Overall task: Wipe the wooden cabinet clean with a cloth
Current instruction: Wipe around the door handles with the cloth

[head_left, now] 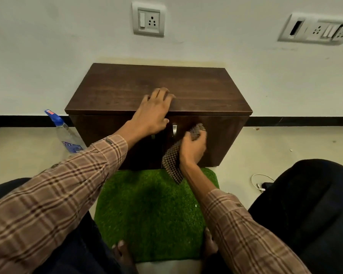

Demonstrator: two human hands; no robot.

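2 plaid sleeves reach forward over the green grass mat (151, 212) on the floor. Beyond it, the right hand (193, 148) has its grip clenched on the checked cloth (171, 161), pressing it against the wooden cabinet (160, 86) front beside the metal handle (174, 129). The left hand (152, 111) lies released, flat over the top's front edge, likely steadying the cabinet. A spray bottle (66, 135) stands at its left side, near the wall (48, 56).

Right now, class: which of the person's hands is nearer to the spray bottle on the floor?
Left. The left hand rests on the cabinet's front top edge, closer to the spray bottle beside the cabinet's left end. The right hand presses the cloth against the front, farther right.
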